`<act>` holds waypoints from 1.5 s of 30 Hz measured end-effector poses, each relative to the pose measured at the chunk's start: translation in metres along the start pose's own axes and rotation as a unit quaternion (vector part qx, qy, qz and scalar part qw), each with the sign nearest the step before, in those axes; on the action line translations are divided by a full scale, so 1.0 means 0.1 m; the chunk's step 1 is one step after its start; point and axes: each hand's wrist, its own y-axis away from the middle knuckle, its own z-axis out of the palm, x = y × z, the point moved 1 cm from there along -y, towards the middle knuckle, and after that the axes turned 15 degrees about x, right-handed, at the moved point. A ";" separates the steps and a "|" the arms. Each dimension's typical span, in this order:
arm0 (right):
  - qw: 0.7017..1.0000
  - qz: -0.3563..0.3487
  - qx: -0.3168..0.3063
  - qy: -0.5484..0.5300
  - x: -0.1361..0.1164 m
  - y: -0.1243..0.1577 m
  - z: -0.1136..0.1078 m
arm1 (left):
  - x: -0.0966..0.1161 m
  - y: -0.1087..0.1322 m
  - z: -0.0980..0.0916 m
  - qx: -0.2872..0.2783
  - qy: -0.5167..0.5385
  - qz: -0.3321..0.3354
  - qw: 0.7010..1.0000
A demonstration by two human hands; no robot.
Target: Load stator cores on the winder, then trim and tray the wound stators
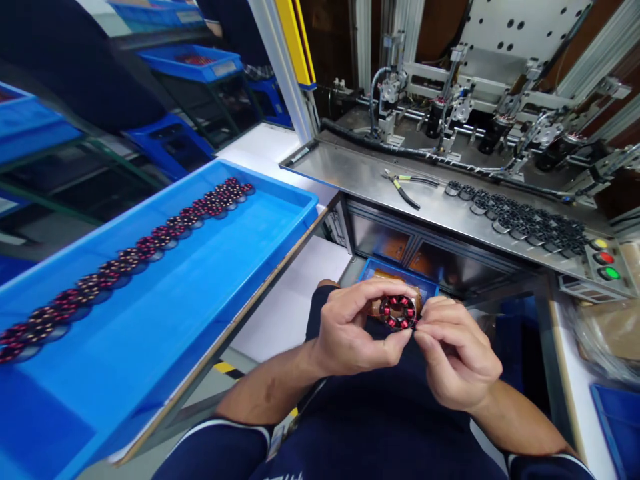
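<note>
A round black part wound with red wire point(399, 313) is in front of my body, low in the view. My left hand point(357, 327) grips it between thumb and forefinger, curled round its left side. My right hand point(457, 350) is closed in a pinch at the part's right edge, where a thin red wire shows at the fingertips. On the blue tray point(200, 320) at the left lies a long row of similar wound parts point(125, 261).
Pliers point(406, 189) and several unwound black rings point(525, 217) lie on the machine's metal ledge point(350, 168). Control buttons point(607, 257) stand at its right end. A small blue bin point(370, 268) sits behind my hands. A person point(235, 30) is at the upper left.
</note>
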 end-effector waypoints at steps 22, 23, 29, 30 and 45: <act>0.980 -0.171 -0.043 0.089 0.11 -0.27 -0.14 | -0.04 -0.02 0.03 -0.095 0.189 -0.299 0.931; 0.977 -0.179 -0.033 0.107 0.09 -0.25 -0.14 | -0.04 -0.02 0.04 -0.079 0.190 -0.279 0.938; 0.986 -0.093 0.056 0.126 0.00 -0.06 -0.03 | 0.00 0.00 0.11 -0.009 0.131 -0.090 0.987; 0.989 -0.060 0.073 0.114 0.00 -0.03 0.01 | 0.00 0.01 0.11 -0.003 0.120 -0.069 0.990; 0.999 0.007 0.024 0.045 0.10 -0.18 0.04 | -0.12 0.01 -0.03 -0.130 0.177 -0.258 0.941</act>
